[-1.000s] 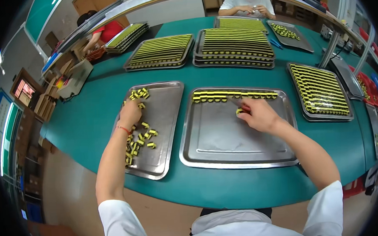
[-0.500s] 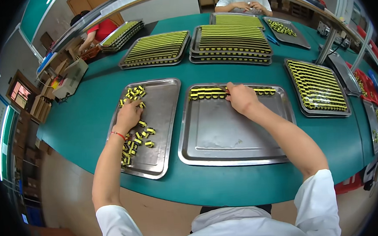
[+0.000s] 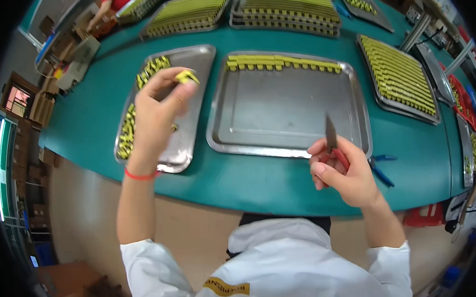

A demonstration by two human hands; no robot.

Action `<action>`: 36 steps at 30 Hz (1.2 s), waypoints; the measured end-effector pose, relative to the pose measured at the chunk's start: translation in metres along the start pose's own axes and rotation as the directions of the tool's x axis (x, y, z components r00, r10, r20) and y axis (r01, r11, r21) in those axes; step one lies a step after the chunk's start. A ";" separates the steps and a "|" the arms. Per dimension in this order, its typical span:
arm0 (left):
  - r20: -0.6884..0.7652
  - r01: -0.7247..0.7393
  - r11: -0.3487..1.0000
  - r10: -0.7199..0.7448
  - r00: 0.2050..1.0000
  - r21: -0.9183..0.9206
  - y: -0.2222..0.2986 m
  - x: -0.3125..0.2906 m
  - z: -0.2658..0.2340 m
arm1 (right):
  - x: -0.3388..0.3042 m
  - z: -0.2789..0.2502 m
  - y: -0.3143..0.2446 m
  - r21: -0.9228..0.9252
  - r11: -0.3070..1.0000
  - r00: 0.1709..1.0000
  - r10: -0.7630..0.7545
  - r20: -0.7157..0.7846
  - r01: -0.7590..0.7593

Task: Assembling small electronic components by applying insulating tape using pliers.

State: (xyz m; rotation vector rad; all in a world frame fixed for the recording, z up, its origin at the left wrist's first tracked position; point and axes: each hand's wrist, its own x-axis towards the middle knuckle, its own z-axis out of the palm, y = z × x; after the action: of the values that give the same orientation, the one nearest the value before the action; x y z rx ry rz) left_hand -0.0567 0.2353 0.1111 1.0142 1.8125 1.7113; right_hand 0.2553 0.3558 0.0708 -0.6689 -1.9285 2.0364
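My left hand is raised over the left metal tray, thumb and fingertips closed on a small yellow-and-black block. More such loose blocks lie along that tray's left side. In front of me is a larger metal tray with a row of yellow-and-black blocks along its far edge. Over its near right corner, my right hand grips a red-handled tool with a pointed metal blade, tip pointing away from me. Whether it is a knife or scissors I cannot make out.
Blue-handled pliers lie right of my right hand. Filled trays and a taller stack stand at the back. Another filled tray sits at the right. A person's arm shows far left.
My right hand has left the row and come nearer, now with the bladed tool plainly visible. My left hand has lifted a block off the left tray. The view has tilted downward.
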 end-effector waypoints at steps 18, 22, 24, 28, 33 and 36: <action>0.353 -0.209 0.975 0.220 0.909 -0.070 -0.063 -0.146 0.140 | -0.046 0.036 0.068 0.589 0.808 0.973 0.119 -0.198 0.021; 0.262 -0.324 0.946 0.313 0.913 -0.001 -0.072 -0.146 0.138 | -0.065 0.020 0.071 0.568 0.821 0.998 -0.025 -0.065 0.058; 0.255 -0.317 0.948 0.298 0.920 0.036 -0.068 -0.145 0.139 | -0.067 0.015 0.055 0.627 0.763 0.985 0.080 0.152 -0.159; 0.185 -0.360 0.922 0.333 0.925 0.141 -0.070 -0.146 0.143 | -0.057 0.022 0.047 0.600 0.570 0.800 0.188 0.570 -0.561; 0.159 -0.433 0.889 0.411 0.898 0.150 -0.067 -0.142 0.141 | -0.053 0.024 0.047 0.599 0.578 0.808 0.202 0.553 -0.554; 0.176 -0.452 0.880 0.427 0.887 0.145 -0.067 -0.143 0.141 | -0.054 0.027 0.048 0.608 0.590 0.830 0.215 0.515 -0.530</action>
State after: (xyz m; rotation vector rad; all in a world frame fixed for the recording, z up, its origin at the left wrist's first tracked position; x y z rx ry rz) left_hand 0.1254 0.2211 0.0040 1.6912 1.7643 1.6824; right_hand 0.2947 0.3020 0.0316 -0.5036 -0.9051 3.1301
